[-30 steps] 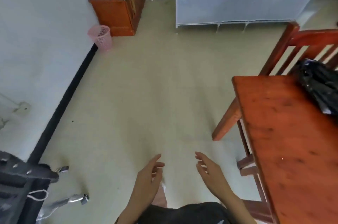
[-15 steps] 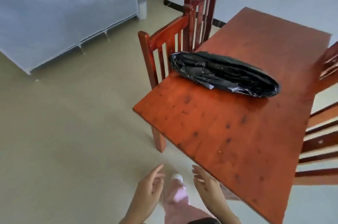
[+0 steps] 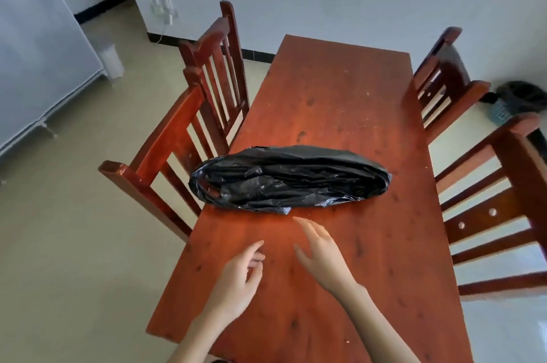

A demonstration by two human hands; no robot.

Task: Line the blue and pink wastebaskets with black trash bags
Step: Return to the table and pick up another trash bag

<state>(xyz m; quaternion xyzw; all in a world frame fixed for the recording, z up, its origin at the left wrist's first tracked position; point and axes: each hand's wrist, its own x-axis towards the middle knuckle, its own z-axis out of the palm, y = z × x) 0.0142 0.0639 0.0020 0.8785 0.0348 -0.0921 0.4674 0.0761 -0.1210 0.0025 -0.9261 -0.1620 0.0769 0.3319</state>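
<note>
Although the far right edge of the room was blurred, a blue wastebasket (image 3: 503,113) could be made out on the floor by the wall, half hidden behind a chair; its top was covered by something dark that looked like a black bag, though I could not be sure. No pink wastebasket showed from where I stood.

One bundle of black trash bags (image 3: 288,180) lay on the wooden table (image 3: 340,90), its long axis running across the table from the left edge toward the right, a little tilted. How many bags were in the crumpled bundle could not be counted. Its left end reached the table's left edge, beside the nearer left chair (image 3: 159,149).

Four chairs stood at the table: two on the left, the second one (image 3: 217,66) behind the first, and two on the right, the farther (image 3: 441,81) and the nearer (image 3: 500,208), the last cut off by the frame.

Two bare hands reached over the near end of the table. The left hand (image 3: 239,282) was loosely open, fingers slightly curled, holding nothing. The right hand (image 3: 322,256) was spread open and empty too, its fingertips (image 3: 297,220) just short of the bundle's near edge, not touching it. Both forearms ran out of sight at the bottom.
</note>
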